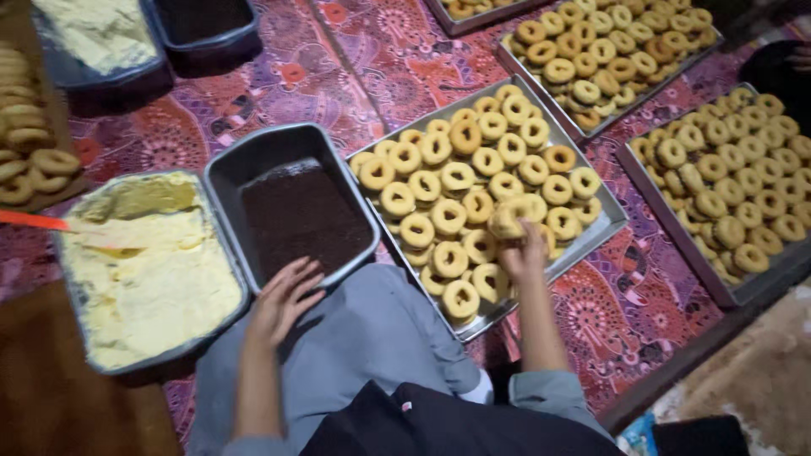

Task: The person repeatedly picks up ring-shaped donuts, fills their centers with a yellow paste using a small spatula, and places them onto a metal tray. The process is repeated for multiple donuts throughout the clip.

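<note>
The right hand (525, 253) closes its fingers around a ring-shaped doughnut (509, 221), pale golden-brown with a small hole, and holds it just above its knuckles, over the near corner of a metal tray (610, 218). That tray is crowded with more plain doughnuts (457, 176) of the same colour, some stacked on one another; they lie ahead of the hand and to its left, pressing close on every side of the held one.

The left hand (285, 297) lies with fingers spread and slightly curled, its fingertips on the near rim of a grey pan of dark chocolate sprinkles (302, 218) just ahead of it. To the left of this hand sits a second pan of pale yellow cream (152, 279), with an orange-handled spatula (35, 221) resting in it.

Farther right of the right hand stand two more trays of doughnuts (737, 186), well apart from it. All of it rests on a red patterned cloth (621, 312). The person's grey trouser knees (372, 333) fill the space between the two forearms.
</note>
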